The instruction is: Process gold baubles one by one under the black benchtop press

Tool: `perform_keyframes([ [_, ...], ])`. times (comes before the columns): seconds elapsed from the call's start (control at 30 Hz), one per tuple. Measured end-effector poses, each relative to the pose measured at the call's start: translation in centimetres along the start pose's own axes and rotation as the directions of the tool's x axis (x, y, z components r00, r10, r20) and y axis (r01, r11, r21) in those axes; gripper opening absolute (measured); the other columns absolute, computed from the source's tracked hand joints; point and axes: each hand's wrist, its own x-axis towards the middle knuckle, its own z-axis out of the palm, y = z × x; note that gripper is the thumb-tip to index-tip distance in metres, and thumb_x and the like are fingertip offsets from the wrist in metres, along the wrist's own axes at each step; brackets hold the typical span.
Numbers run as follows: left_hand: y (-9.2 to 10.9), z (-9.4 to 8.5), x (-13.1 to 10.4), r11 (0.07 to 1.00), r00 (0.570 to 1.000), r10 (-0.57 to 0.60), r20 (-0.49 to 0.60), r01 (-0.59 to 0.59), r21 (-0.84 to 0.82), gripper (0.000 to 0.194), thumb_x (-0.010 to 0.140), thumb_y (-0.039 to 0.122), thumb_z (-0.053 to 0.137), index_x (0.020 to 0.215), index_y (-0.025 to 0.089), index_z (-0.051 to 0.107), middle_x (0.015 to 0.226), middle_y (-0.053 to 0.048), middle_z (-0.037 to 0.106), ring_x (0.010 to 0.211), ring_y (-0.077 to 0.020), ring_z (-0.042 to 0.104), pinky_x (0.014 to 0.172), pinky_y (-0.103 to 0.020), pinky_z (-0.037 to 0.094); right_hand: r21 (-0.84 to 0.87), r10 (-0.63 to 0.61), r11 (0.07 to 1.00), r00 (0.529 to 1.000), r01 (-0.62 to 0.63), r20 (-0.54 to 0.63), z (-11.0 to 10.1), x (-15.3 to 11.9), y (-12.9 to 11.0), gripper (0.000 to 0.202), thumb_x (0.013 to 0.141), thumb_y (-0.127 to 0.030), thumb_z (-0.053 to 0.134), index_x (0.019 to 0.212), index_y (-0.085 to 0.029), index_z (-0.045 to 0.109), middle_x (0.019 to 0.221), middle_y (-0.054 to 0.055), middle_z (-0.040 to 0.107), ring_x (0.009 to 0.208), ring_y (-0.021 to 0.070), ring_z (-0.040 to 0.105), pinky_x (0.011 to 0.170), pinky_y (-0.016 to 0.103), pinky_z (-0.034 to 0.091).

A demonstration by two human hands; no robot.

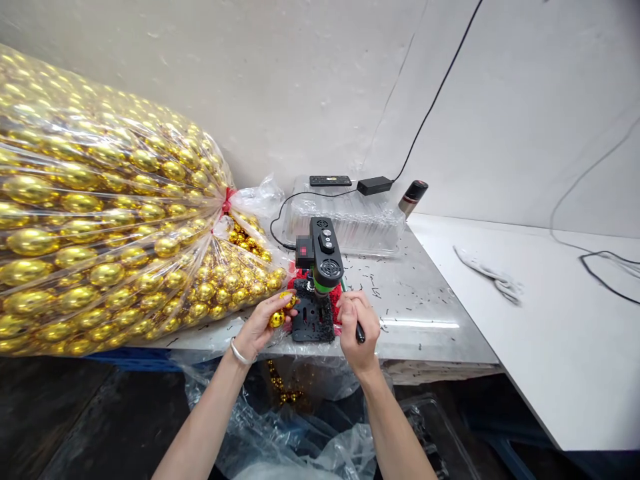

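Note:
My left hand (260, 325), with a white bangle at the wrist, pinches shiny gold balls (277, 319) beside a black metal stand (300, 328). Over the stand rises a black power tool (326, 250) with round vents, buttons and a green band. My right hand (359, 327) is wrapped round a black handle (360, 333) to the right of the stand; its far end is mostly hidden. Red material (338, 307) shows between the stand and my right hand. Dark shavings lie on the stand's base.
A huge clear bag of gold balls (105, 273) fills the left. Behind the tool lie a clear plastic pack (350, 223), a black remote (331, 181), a power adapter (375, 185) and a dark-topped bottle (414, 197). A glove (487, 275) rests on the white table (565, 347).

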Motion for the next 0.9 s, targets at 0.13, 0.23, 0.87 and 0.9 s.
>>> perform_keyframes([
  [0.13,-2.0,0.9,0.8,0.987,1.000,-0.012,0.004,0.011,0.162,0.043,0.065,0.029,0.077,0.104,0.015,0.067,0.082,-0.004,0.067,0.062,-0.0106,0.061,0.049,-0.019,0.045,-0.010,0.003,1.000,1.000,-0.003,0.010,-0.1,0.0,0.0,0.026,0.088,-0.005,0.039,0.068,-0.020,0.042,0.068,0.000,0.048,0.071,0.0125,0.051,0.062,0.027,0.041],
  [0.23,-3.1,1.1,1.9,0.939,0.998,0.050,-0.031,-0.036,0.343,0.050,0.063,0.033,0.078,0.107,0.014,0.064,0.080,-0.004,0.067,0.061,-0.0114,0.061,0.049,-0.020,0.043,-0.025,0.006,1.000,1.000,-0.006,0.016,-0.1,-0.1,0.0,0.024,0.088,-0.005,0.039,0.070,-0.020,0.044,0.070,0.001,0.050,0.070,0.0118,0.050,0.062,0.026,0.041],
  [0.87,-3.8,3.7,1.9,0.103,0.938,0.322,0.127,-0.168,0.980,0.040,0.081,0.037,0.064,0.116,0.018,0.065,0.116,-0.009,0.066,0.100,-0.0239,0.064,0.082,-0.030,0.048,-0.013,0.020,1.000,1.000,-0.020,0.022,0.0,-1.2,0.6,0.027,0.089,-0.008,0.037,0.066,-0.021,0.043,0.067,0.001,0.051,0.072,0.0143,0.054,0.062,0.029,0.043],
  [0.9,-3.8,3.7,1.9,0.104,0.940,0.320,0.123,-0.163,0.981,0.039,0.081,0.038,0.064,0.115,0.018,0.065,0.116,-0.009,0.066,0.099,-0.0240,0.064,0.081,-0.030,0.048,-0.008,0.020,1.000,1.000,-0.020,0.012,0.2,-1.5,0.8,0.026,0.089,-0.008,0.037,0.067,-0.021,0.043,0.066,0.001,0.050,0.072,0.0144,0.054,0.062,0.029,0.043],
])
